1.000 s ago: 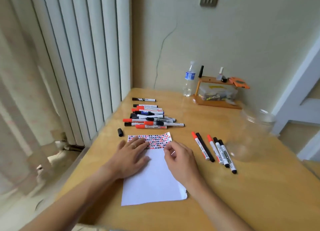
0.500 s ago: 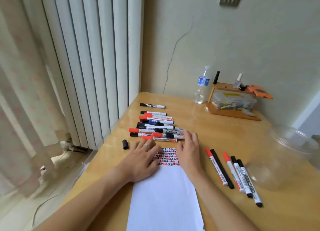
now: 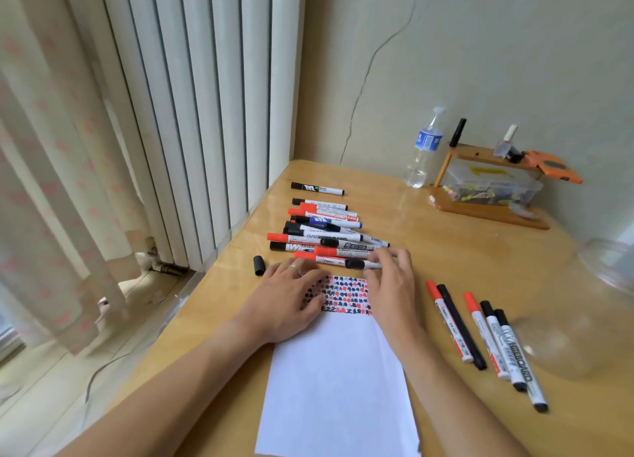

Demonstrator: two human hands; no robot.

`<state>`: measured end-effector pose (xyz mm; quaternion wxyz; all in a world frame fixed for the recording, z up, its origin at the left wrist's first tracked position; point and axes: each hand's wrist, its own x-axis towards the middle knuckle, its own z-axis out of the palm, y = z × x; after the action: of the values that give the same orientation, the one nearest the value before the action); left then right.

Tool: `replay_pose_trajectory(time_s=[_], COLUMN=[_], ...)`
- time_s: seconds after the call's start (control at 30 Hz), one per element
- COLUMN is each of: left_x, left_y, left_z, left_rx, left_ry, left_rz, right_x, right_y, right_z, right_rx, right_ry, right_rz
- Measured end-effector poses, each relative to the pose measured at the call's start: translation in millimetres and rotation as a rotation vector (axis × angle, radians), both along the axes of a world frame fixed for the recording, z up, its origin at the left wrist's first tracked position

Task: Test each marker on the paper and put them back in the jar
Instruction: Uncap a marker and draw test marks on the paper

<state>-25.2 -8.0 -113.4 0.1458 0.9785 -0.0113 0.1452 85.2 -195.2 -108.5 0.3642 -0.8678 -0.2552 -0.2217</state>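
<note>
A white paper (image 3: pixel 339 371) lies on the wooden table (image 3: pixel 456 250), its top strip filled with red and black test marks (image 3: pixel 350 293). My left hand (image 3: pixel 288 298) rests flat on the paper's top left corner. Beyond the paper lies a pile of markers (image 3: pixel 322 230) with red, black and blue caps. My right hand (image 3: pixel 391 285) reaches to the pile's near edge, its fingertips pinching the white end of a black-capped marker (image 3: pixel 356 263). Several more markers (image 3: pixel 480 333) lie in a row right of the paper. The clear jar (image 3: pixel 583 319) lies on its side at the right.
A loose black cap (image 3: pixel 259 265) lies left of my left hand. At the back stand a water bottle (image 3: pixel 423 147) and a wooden rack (image 3: pixel 490 209) holding a plastic box. Vertical blinds and a curtain run along the table's left edge.
My right hand has left the paper and moved forward to the marker pile, where it now pinches a black-capped marker. The left hand has stayed on the paper. The view has moved closer.
</note>
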Motion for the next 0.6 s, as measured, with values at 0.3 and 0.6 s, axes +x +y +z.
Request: replay_pose_trajectory(time_s=[0.3,0.6], left_x=[0.4,-8.5], left_y=[0.7,-2.3], left_z=[-0.2,10.6], left_rx=[-0.059,-0.080], left_ry=[-0.081,-0.237], left_rz=[0.019,-0.092], right_x=[-25.2,-39.3], right_y=[-6.5,-1.5], right_z=[3.5,12.3], right_rx=[-0.266,-0.251], right_ry=[-0.244,-0.253], right_rz=[0.189,0.348])
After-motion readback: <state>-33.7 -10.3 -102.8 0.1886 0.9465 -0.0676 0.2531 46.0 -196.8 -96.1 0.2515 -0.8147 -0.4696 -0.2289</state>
